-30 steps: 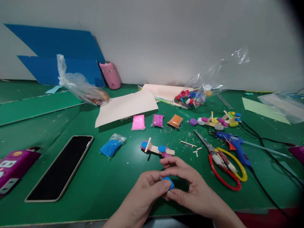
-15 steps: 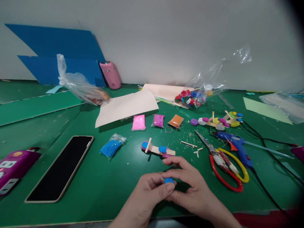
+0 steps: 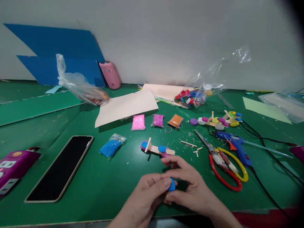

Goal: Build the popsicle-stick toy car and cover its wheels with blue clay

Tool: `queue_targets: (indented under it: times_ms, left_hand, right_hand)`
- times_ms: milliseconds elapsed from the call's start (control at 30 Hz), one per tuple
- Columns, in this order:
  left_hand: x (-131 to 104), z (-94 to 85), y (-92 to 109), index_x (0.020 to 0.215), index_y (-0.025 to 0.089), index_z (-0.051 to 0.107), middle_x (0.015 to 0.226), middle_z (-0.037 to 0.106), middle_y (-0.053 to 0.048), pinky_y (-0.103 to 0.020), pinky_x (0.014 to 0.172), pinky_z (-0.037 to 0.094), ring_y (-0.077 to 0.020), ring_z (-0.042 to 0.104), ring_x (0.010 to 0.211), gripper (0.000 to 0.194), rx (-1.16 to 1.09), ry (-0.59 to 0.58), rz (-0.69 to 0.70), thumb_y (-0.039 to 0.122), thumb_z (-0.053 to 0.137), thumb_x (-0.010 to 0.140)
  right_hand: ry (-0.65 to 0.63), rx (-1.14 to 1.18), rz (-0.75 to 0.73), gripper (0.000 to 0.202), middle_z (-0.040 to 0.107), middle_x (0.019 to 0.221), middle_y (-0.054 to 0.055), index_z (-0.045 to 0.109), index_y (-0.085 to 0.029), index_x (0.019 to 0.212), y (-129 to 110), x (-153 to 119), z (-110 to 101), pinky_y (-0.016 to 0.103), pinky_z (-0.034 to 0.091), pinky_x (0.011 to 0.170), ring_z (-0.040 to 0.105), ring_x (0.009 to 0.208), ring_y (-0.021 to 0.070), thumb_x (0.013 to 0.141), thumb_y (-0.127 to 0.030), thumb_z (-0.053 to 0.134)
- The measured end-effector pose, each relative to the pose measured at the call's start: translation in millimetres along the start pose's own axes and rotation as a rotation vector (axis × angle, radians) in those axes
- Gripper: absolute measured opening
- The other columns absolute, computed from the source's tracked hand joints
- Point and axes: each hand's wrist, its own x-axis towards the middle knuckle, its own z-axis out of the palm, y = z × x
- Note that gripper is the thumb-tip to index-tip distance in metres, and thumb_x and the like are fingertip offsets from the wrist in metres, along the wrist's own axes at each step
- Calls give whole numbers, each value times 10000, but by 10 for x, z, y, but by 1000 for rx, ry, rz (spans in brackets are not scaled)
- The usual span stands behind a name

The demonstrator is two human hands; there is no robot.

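A small lump of blue clay (image 3: 171,185) is pinched between my two hands near the table's front edge. My left hand (image 3: 152,190) presses its thumb on the lump's near side. Fingers of my right hand (image 3: 186,182) curl round the other side, with the thumb below. Just beyond them lies a little wooden-stick model (image 3: 155,149) with blue and pink clay pieces on it. An open-topped bag of blue clay (image 3: 111,146) rests to the left of the model. Part of the lump is hidden by my fingers.
Scissors (image 3: 225,171) and a blue glue gun (image 3: 234,144) with a cord lie at right. A phone (image 3: 60,167) and purple power strip (image 3: 17,167) are at left. Behind are pink (image 3: 138,122), magenta (image 3: 158,120) and orange (image 3: 175,120) clay packets, paper (image 3: 125,107) and a pink flask (image 3: 110,75).
The blue clay has turned between my fingers and shows more of its side, slightly further right. My left thumb has shifted up a little. The things on the table stay put.
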Motion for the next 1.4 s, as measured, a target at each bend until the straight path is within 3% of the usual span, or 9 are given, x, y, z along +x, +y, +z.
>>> queue_targets:
  times_ms: [100, 233, 400, 567, 667, 967, 1267, 1400]
  left_hand:
    - [0, 16, 8, 594, 113, 670, 511, 530, 11, -201, 539, 335, -73, 427, 507, 205, -10, 14, -4, 313, 712, 610]
    - [28, 26, -30, 606, 111, 660, 564, 556, -2, -196, 553, 343, -79, 446, 552, 165, -41, 63, 39, 268, 702, 633]
    - [106, -5, -158, 670, 129, 652, 615, 565, -8, -217, 556, 350, -86, 436, 556, 203, -99, 95, 86, 329, 678, 652]
    - [141, -33, -190, 644, 113, 637, 592, 559, -11, -227, 556, 340, -93, 444, 555, 240, -24, 34, 63, 342, 702, 619]
    - [130, -20, -182, 620, 97, 636, 576, 559, -14, -237, 583, 340, -98, 447, 564, 241, 16, 68, 41, 325, 713, 607]
    - [115, -8, -253, 564, 99, 618, 520, 500, 9, -246, 573, 322, -99, 407, 547, 252, -22, 82, 58, 328, 723, 583]
    - [137, 30, -249, 599, 91, 642, 517, 506, 13, -225, 547, 321, -81, 399, 521, 249, -54, 104, 49, 322, 730, 571]
    - [197, -6, -299, 520, 107, 620, 462, 498, 24, -207, 472, 304, -68, 386, 460, 295, -34, 158, 36, 361, 765, 485]
  right_hand:
    - [-6, 22, -23, 286, 474, 1183, 56, 648, -238, 957, 8, -6, -3, 339, 398, 914, 457, 1124, 207, 676, -189, 679]
    - [63, -41, -81, 551, 445, 1232, 82, 507, -237, 1169, 76, -17, 37, 362, 371, 947, 428, 1155, 217, 653, -209, 697]
    - [217, -223, -133, 379, 498, 1148, 74, 560, -244, 1084, 141, 3, 86, 349, 414, 896, 487, 1074, 199, 723, -138, 603]
    - [80, -197, -124, 357, 443, 1217, 73, 568, -234, 1079, 101, -5, 28, 330, 401, 912, 432, 1137, 204, 737, -132, 568]
    - [21, -203, -102, 421, 414, 1242, 68, 548, -237, 1106, 92, -12, 8, 332, 372, 940, 409, 1156, 204, 708, -107, 583]
    - [34, -157, -142, 378, 456, 1182, 35, 591, -284, 1035, 117, 12, 35, 313, 396, 898, 438, 1113, 191, 706, -99, 599]
    - [52, -151, -135, 300, 490, 1148, 67, 645, -208, 928, 125, 16, 41, 305, 399, 894, 463, 1085, 201, 658, -78, 627]
    - [68, -167, -124, 302, 494, 1146, 70, 653, -201, 918, 141, 20, 46, 299, 408, 881, 466, 1080, 204, 642, -81, 638]
